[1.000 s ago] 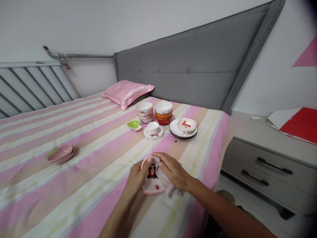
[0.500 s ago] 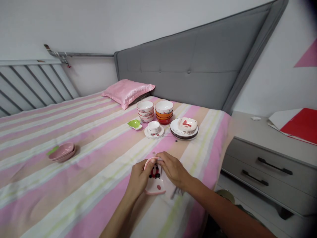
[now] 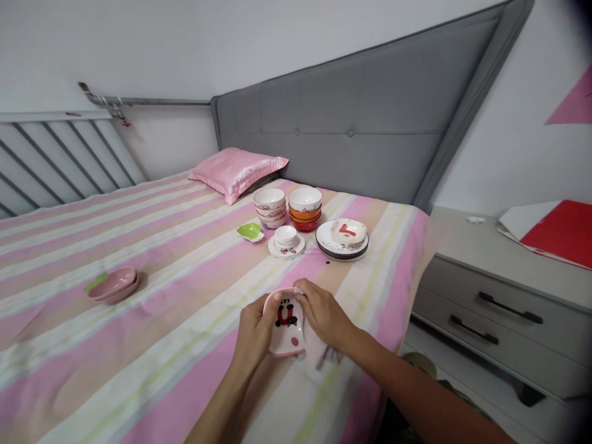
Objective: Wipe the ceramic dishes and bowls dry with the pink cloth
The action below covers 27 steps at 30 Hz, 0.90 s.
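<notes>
My left hand (image 3: 256, 327) grips the left side of a pink-rimmed white dish (image 3: 287, 338) with a red and black cat pattern, its thumb on the inner face. The dish is tilted toward me above the bed. My right hand (image 3: 322, 313) is closed on a pale cloth (image 3: 314, 348), pressed against the dish's upper right rim. The cloth's lower end hangs down beside the dish. Beyond the hands stand a small plate (image 3: 274, 251) under little white bowls (image 3: 285, 233) and a stack of larger plates (image 3: 326, 237) topped by a white dish with a red pattern (image 3: 350, 232).
Two bowl stacks, one white (image 3: 270, 206) and one with orange and red bowls (image 3: 305, 214), stand farther back beside a green leaf-shaped dish (image 3: 250, 232). Pink dishes (image 3: 115, 285) lie at left. A pillow (image 3: 238, 169) rests near the grey headboard (image 3: 333, 117); a nightstand (image 3: 481, 296) is right.
My right hand has shifted slightly with the cloth from the dish's inside top edge to its upper right rim. More of the printed pattern shows now.
</notes>
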### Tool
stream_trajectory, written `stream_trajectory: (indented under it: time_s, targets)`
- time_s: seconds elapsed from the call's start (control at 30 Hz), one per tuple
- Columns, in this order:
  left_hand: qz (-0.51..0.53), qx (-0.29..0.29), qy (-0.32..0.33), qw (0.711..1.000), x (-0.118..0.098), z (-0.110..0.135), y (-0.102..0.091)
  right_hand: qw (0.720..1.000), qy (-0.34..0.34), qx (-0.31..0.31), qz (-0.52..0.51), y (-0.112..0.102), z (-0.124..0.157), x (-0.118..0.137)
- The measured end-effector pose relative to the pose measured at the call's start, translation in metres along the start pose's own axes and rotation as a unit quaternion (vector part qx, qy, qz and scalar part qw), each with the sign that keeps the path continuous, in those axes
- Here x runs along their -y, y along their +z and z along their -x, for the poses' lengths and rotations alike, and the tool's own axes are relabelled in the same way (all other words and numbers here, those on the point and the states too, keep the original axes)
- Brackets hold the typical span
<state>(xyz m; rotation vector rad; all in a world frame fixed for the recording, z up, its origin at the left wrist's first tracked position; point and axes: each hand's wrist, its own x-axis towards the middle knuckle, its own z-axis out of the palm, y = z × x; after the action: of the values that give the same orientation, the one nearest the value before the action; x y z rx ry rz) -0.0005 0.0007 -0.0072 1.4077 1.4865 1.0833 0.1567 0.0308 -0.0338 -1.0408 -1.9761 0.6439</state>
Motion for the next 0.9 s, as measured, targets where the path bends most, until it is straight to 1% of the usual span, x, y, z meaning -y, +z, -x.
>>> stream_trajectory:
  time_s: [0.13, 0.23, 0.47, 0.53, 0.63, 0.73, 0.9]
  targets:
    - [0.026, -0.027, -0.01, 0.999, 0.005, 0.0, 0.002, 0.999, 0.032, -0.009, -0.016, 0.001, 0.0, 0.002]
    - [0.046, -0.051, -0.011, 0.998, 0.007, 0.0, 0.005, 0.998, 0.051, -0.027, -0.03, 0.004, 0.001, 0.003]
    - [0.07, -0.065, -0.002, 0.995, 0.004, 0.004, 0.009, 0.994, 0.075, -0.075, -0.041, 0.011, 0.004, 0.008]
    - [0.085, -0.077, -0.011, 0.993, 0.003, 0.005, 0.011, 0.992, 0.089, -0.083, -0.047, 0.012, 0.005, 0.011]
    - [0.107, -0.1, -0.042, 0.988, 0.004, 0.008, 0.015, 0.988, 0.11, -0.093, -0.055, 0.014, 0.006, 0.015]
    - [0.121, -0.112, -0.057, 0.985, 0.007, 0.009, 0.019, 0.986, 0.116, -0.102, -0.068, 0.016, 0.007, 0.016]
    - [0.162, -0.138, -0.056, 0.975, 0.009, 0.01, 0.023, 0.983, 0.112, -0.116, -0.086, 0.02, 0.009, 0.015]
